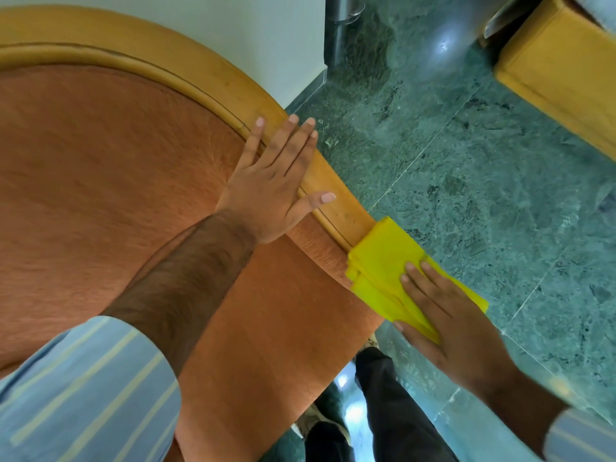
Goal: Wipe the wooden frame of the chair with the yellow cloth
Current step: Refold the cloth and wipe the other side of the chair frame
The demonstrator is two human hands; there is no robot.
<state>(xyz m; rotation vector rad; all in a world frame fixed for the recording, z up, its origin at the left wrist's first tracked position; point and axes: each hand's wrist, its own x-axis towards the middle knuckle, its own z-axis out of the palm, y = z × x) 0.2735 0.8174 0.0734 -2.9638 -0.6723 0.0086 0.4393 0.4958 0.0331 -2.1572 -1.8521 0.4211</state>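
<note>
The chair's curved wooden frame [186, 66] arcs from the upper left down to the middle, edging orange upholstery [100, 168]. My left hand [273, 181] lies flat with fingers spread across the frame and the fabric. Lower right on the same rail, a folded yellow cloth [383, 261] is draped over the wood. My right hand [446, 315] presses flat on the cloth, fingers extended, thumb under its lower edge. The rail beneath the cloth is hidden.
Green marble floor [466, 161] fills the right side. A light wooden furniture piece [560, 71] stands at the top right. A white wall [266, 35] and a metal post [343, 25] are behind the chair. My dark trousers and shoes [376, 411] show below.
</note>
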